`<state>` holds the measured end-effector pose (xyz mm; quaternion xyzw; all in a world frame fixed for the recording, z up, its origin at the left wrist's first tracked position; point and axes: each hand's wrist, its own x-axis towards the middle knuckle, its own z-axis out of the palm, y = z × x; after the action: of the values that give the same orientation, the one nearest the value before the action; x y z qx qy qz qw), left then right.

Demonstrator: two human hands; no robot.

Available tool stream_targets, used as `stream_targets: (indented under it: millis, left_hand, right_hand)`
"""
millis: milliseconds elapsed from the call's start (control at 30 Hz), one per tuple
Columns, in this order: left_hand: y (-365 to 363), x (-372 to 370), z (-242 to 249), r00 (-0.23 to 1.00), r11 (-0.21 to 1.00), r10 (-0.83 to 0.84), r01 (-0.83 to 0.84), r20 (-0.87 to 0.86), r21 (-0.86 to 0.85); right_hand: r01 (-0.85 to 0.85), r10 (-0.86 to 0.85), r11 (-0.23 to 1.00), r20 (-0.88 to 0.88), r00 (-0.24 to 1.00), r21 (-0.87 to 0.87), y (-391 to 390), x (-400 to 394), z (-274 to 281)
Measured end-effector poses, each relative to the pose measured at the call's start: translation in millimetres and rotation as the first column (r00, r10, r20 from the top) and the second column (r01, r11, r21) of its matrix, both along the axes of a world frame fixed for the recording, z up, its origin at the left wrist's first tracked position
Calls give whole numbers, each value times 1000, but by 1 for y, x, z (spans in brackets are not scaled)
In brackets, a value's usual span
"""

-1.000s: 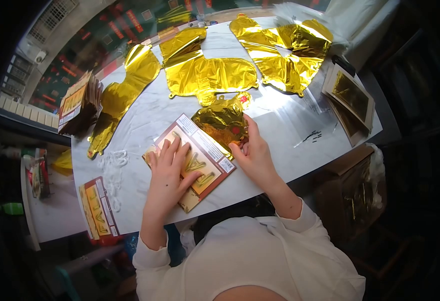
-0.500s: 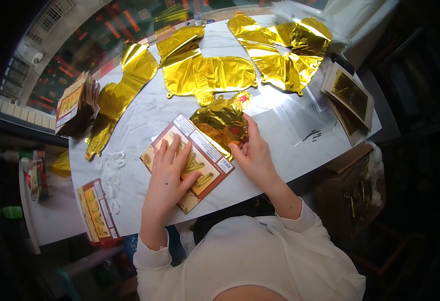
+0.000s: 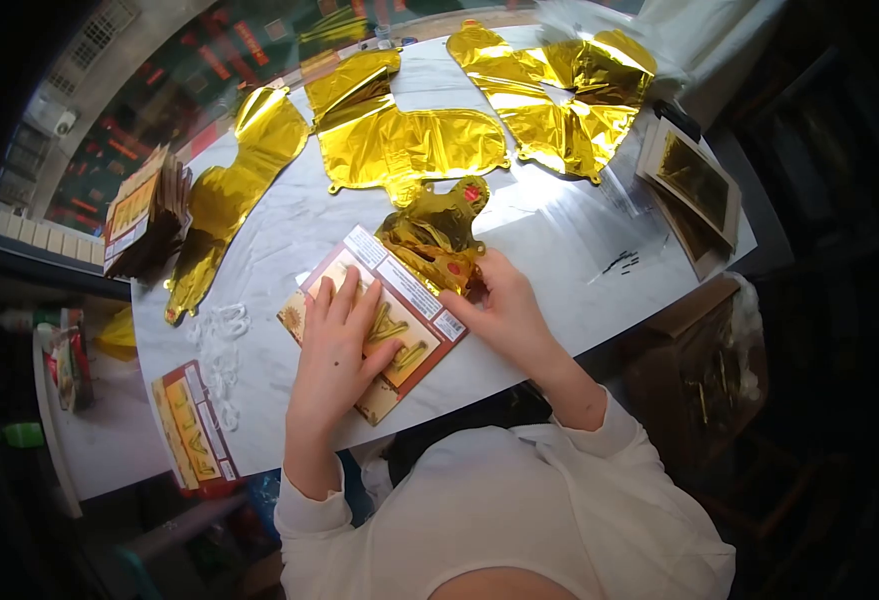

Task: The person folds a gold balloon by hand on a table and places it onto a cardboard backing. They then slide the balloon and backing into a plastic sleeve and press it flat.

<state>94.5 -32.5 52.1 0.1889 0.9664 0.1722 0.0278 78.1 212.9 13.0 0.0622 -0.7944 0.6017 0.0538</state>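
Observation:
My left hand [image 3: 337,340] lies flat with its fingers spread on a printed cardboard package [image 3: 399,325], which rests at an angle on the table. A crumpled gold foil balloon [image 3: 429,235] with red spots pokes out past the package's upper right edge. My right hand [image 3: 499,305] pinches the lower right part of that balloon between thumb and fingers, beside the package's corner. How far the balloon reaches into the package is hidden. Flat gold foil balloons lie farther back: a long one [image 3: 239,200], an angular one [image 3: 409,135] and a looped one [image 3: 569,100].
A stack of printed packages [image 3: 144,210] stands at the left, with another package [image 3: 194,425] at the near left edge. White string [image 3: 221,350] lies beside it. Small black pieces [image 3: 621,264] and framed cards [image 3: 694,185] are on the right. A cardboard box [image 3: 699,350] stands below the table's right edge.
My right hand has shifted slightly left and down, and the crumpled balloon has changed shape under its pinch. My left hand stays on the package. The whole view has shifted a little.

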Motion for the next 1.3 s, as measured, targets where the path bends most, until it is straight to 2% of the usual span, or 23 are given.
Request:
stream_targets:
  millis: [67,200,267,300,367,500,533,567,600,700,867,933,1000,1067,1100,1167,1200,1267,1300]
  left_hand:
    - [0,0,-1,1000,999,5,-5,1,34]
    - [0,1,-4,1000,998,2,0,-24,57]
    - [3,2,-3,998,999,17,-14,-62,37]
    - [3,2,-2,998,999,18,-16,-61,40]
    - [3,2,-2,998,999,21,-18,-59,42]
    - [5,2,-2,993,999,34,-31,-114,22]
    - [2,1,-2,999,994,9,-4,-46,105]
    - [0,1,-2,1000,982,-22,18,19,189]
    - [0,1,-3,1000,981,-21,17,19,191]
    - [2,3,-8,999,976,17,-10,-30,216]
    - [1,6,-10,996,952,76,-60,-42,300]
    - [-3,6,-17,997,962,70,-57,-40,268]
    - [-4,5,-20,997,970,62,-51,-41,238]
    - [-2,4,-18,992,945,117,-128,56,301]
    - [0,4,-17,992,945,114,-126,56,301]
    - [6,5,-12,988,893,151,-127,-23,432]
    - [7,5,-9,988,894,150,-126,-23,431]
    - [8,4,-5,988,978,94,-68,-123,196]
    - [5,3,-9,988,978,94,-68,-122,196]
  right_hand:
    - [13,3,980,-83,997,198,-4,1,2]
    - [-6,16,963,-34,999,271,-10,2,10]
    - [28,-12,919,-43,999,392,-14,4,16]
    - [26,-10,918,-42,999,395,-17,6,15]
    - [99,-7,881,-198,980,463,-22,12,11]
    - [107,30,847,-248,968,521,-35,24,10]
    - [104,33,846,-246,969,523,-37,24,9]
    - [148,60,812,-332,941,564,-39,25,8]
    - [196,92,777,-415,905,599,-40,25,7]
    - [204,92,798,-450,888,566,-47,29,-6]
    - [123,190,777,-417,889,617,-48,42,-4]
    - [103,221,767,-412,884,633,-49,48,-2]
    - [88,306,689,-399,864,719,-48,52,0]
    - [68,317,686,-382,868,725,-48,56,-2]
    - [47,328,683,-363,872,729,-48,56,-3]
    - [37,340,683,-362,868,729,-47,56,-3]
    - [25,353,684,-361,863,729,-46,55,-3]
    - [17,363,680,-357,861,733,-46,55,-1]
    - [9,374,675,-352,858,738,-45,55,1]
